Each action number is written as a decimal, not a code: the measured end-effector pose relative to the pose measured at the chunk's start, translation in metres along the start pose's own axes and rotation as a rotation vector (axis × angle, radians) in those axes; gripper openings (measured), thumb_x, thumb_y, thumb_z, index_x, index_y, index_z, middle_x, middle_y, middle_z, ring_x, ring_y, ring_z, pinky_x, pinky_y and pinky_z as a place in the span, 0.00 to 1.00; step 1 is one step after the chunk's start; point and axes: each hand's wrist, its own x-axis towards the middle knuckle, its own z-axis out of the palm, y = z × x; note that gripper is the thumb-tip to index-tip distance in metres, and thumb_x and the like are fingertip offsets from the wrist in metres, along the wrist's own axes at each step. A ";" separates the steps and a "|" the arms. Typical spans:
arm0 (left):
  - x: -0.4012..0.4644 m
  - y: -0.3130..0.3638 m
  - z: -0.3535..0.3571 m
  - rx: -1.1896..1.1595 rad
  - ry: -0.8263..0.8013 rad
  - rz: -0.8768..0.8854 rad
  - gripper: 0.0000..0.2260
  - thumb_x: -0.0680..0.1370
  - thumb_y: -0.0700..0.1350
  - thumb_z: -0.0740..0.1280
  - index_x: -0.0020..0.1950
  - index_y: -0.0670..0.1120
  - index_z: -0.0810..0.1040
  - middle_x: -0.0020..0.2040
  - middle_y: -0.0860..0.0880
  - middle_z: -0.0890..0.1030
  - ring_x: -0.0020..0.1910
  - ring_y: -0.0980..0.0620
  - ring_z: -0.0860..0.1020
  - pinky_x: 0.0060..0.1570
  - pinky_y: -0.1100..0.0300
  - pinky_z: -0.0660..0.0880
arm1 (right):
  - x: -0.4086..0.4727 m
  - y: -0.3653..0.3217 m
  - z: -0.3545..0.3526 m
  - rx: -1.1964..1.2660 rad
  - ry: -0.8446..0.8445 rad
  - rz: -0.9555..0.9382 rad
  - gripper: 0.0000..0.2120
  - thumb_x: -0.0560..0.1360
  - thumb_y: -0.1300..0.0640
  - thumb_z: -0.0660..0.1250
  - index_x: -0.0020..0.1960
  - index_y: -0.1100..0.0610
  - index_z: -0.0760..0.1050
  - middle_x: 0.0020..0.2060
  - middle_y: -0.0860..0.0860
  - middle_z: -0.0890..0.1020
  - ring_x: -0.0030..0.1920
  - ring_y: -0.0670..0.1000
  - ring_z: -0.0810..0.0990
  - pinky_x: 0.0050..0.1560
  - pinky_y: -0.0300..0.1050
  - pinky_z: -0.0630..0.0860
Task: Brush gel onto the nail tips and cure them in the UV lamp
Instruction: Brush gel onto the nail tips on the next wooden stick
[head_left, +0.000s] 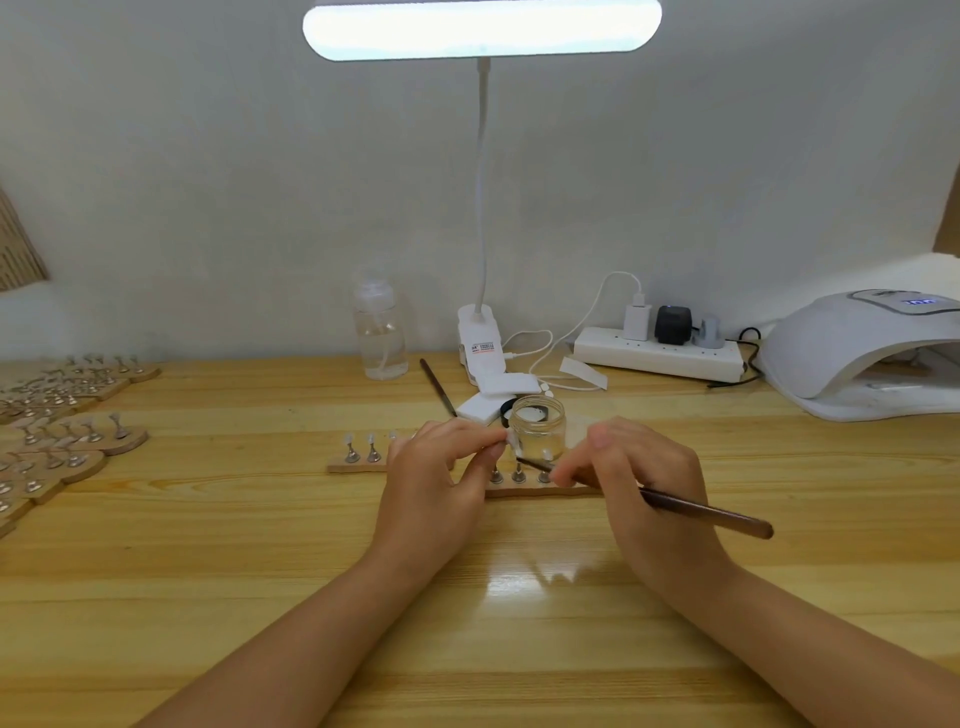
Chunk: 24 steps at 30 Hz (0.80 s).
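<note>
My left hand (441, 478) pinches a small clear nail tip (511, 441) on its stand, lifted just above a wooden strip (358, 466) that carries several metal stands with nail tips. My right hand (644, 478) grips a brown brush (706, 513) like a pen. The brush's point touches the nail tip held in my left hand. A small open glass jar (537, 426) stands just behind the strip. The white UV lamp (862, 353) sits at the far right of the table, its opening facing left.
More wooden strips with nail stands (67, 436) lie stacked at the left edge. A clear spray bottle (379, 332), a clip desk lamp (480, 332), white pads (506, 387), a second brush (437, 387) and a power strip (660, 353) with cables line the back.
</note>
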 end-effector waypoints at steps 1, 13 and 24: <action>0.000 0.000 0.000 -0.017 0.000 -0.001 0.07 0.72 0.39 0.70 0.46 0.50 0.83 0.41 0.65 0.77 0.47 0.61 0.76 0.55 0.46 0.69 | 0.000 0.000 0.000 0.005 0.005 0.003 0.21 0.77 0.52 0.52 0.34 0.56 0.79 0.30 0.46 0.80 0.33 0.45 0.77 0.36 0.45 0.73; 0.000 0.000 0.001 -0.085 0.028 -0.031 0.13 0.72 0.39 0.70 0.47 0.59 0.79 0.39 0.67 0.78 0.46 0.62 0.77 0.53 0.42 0.71 | 0.002 -0.005 0.000 0.051 -0.037 0.124 0.19 0.76 0.49 0.51 0.38 0.51 0.78 0.34 0.43 0.80 0.39 0.44 0.78 0.42 0.45 0.75; 0.000 0.001 0.000 -0.121 0.026 -0.062 0.15 0.72 0.41 0.70 0.45 0.62 0.78 0.38 0.68 0.78 0.45 0.62 0.79 0.55 0.46 0.73 | 0.000 -0.008 0.001 0.160 -0.047 0.215 0.19 0.75 0.46 0.52 0.35 0.49 0.78 0.32 0.47 0.82 0.37 0.43 0.79 0.42 0.39 0.75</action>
